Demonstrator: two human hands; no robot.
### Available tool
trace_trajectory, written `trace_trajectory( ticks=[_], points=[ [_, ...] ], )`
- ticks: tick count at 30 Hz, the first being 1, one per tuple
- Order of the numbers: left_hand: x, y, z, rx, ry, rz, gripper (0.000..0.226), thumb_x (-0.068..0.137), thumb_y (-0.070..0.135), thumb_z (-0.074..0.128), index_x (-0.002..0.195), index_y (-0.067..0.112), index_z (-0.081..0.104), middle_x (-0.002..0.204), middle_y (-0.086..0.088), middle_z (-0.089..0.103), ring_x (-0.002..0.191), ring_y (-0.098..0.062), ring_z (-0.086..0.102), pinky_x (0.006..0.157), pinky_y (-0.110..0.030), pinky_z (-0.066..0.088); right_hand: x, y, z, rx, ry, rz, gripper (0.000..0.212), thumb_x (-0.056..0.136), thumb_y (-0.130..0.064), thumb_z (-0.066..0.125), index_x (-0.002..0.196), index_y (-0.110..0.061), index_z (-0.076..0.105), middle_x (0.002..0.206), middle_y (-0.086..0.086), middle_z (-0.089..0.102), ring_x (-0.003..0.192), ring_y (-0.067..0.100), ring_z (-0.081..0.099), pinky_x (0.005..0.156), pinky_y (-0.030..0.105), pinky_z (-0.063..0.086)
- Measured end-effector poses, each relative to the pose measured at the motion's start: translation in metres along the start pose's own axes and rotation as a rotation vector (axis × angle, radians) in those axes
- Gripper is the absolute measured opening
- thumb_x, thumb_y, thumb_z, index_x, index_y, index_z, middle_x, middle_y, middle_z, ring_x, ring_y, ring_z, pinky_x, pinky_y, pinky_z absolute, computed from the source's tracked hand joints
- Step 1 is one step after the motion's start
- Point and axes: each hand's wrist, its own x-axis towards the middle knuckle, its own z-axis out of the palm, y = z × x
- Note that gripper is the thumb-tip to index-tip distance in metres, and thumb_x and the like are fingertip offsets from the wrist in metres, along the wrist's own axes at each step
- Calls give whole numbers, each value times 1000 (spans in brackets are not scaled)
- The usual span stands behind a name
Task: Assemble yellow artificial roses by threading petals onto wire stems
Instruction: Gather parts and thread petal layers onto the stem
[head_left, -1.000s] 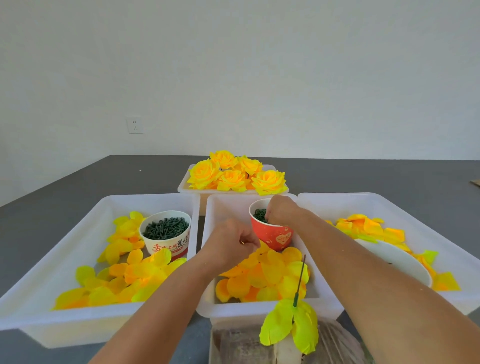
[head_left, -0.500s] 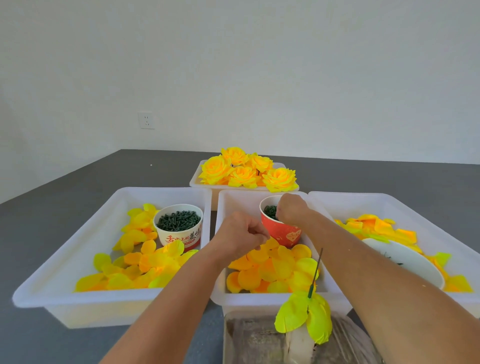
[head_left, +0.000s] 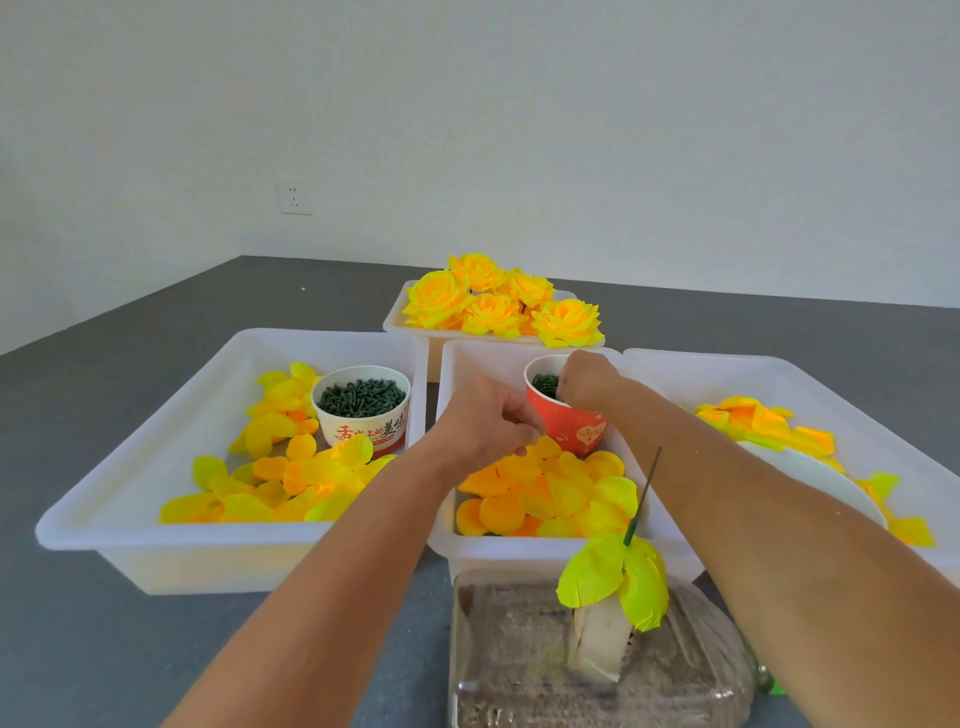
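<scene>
My right hand (head_left: 587, 382) reaches down into a red paper cup (head_left: 571, 428) of small dark green pieces; its fingertips are hidden inside the cup. My left hand (head_left: 488, 421) hovers with curled fingers and thumb over the pile of yellow petals (head_left: 545, 493) in the middle white tray (head_left: 467, 545), pinching a petal at the pile's top. A thin green wire stem (head_left: 644, 493) stands upright at the tray's near edge. Yellow-green petals (head_left: 613, 577) sit threaded low on it, above a white holder (head_left: 597, 644).
The left tray (head_left: 104, 525) holds more petals and a white cup of green pieces (head_left: 363, 410). The right tray (head_left: 831, 384) holds orange-yellow petals and a white dish (head_left: 810, 478). Finished roses (head_left: 498, 306) fill a far tray. A clear plastic box (head_left: 519, 654) sits nearest me.
The view has shifted a little, so the trays sit further right in the frame. Both hands keep their places, the right in the red cup and the left over the petals.
</scene>
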Motion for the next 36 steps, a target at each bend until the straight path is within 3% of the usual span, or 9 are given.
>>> trace_trajectory(
  ticks=[4, 9, 11, 15, 19, 26, 28, 31, 36],
  points=[
    [0, -1, 0, -2, 0, 1, 12, 82, -3, 64, 79, 7, 70, 68, 0, 65, 57, -7, 61, 67, -28, 55, 1, -5, 0, 17, -4, 69, 32, 85, -24, 64, 112, -7, 61, 106, 10, 64, 97, 25, 60, 84, 31, 49],
    [1, -4, -1, -6, -8, 14, 17, 82, -2, 64, 74, 13, 69, 69, -1, 66, 53, -1, 60, 58, -18, 53, -6, -3, 0, -13, 111, 34, 24, 83, -26, 62, 101, -10, 64, 80, 3, 55, 75, 20, 53, 65, 29, 42],
    [1, -4, -1, -16, -8, 25, 21, 81, -3, 65, 71, 15, 69, 67, 1, 66, 52, 1, 60, 56, -16, 52, -9, -2, 1, 43, 144, 46, 24, 83, -25, 61, 101, -9, 64, 84, 5, 59, 78, 21, 57, 65, 28, 42],
    [1, -4, 0, -39, -9, 36, 23, 80, -4, 65, 69, 16, 69, 64, 1, 65, 51, 0, 60, 54, -15, 51, -9, -2, 2, 245, 94, 65, 26, 87, -17, 59, 109, -4, 62, 107, 11, 64, 98, 26, 61, 82, 30, 50],
    [2, -4, 0, -42, -17, 28, 23, 80, -3, 66, 69, 17, 68, 63, 3, 65, 52, 0, 61, 53, -14, 50, -15, 2, -4, 404, 66, 80, 26, 86, -16, 63, 110, -7, 67, 112, 12, 65, 104, 27, 60, 93, 38, 49],
    [0, -1, 1, -44, -12, 18, 24, 81, -2, 66, 68, 18, 68, 62, 3, 65, 52, -1, 61, 55, -16, 52, -35, 8, -26, 917, 159, 78, 18, 83, 2, 63, 100, 3, 68, 88, 17, 69, 81, 23, 65, 82, 35, 55],
    [-2, 1, 0, -37, 5, 13, 23, 81, -2, 66, 70, 18, 68, 63, 3, 65, 51, 0, 60, 56, -17, 52, -50, 9, -39, 1286, 96, 80, 21, 84, 4, 63, 105, 9, 62, 78, 14, 66, 68, 18, 65, 66, 23, 56],
    [-6, 8, 1, -60, 77, 42, 23, 81, -2, 66, 70, 18, 68, 62, 5, 65, 52, -2, 60, 58, -20, 52, -80, 12, -58, 1673, -36, 25, 15, 85, 4, 60, 100, 5, 62, 77, 12, 66, 64, 16, 69, 59, 20, 56],
    [-22, 38, 2, -162, 263, 208, 17, 80, 0, 68, 85, 17, 70, 69, 4, 66, 61, -5, 58, 57, -15, 49, -130, 21, -75, 1866, -201, -113, 12, 83, 2, 59, 90, -6, 64, 72, 6, 71, 66, 16, 70, 55, 21, 54]
  ],
)
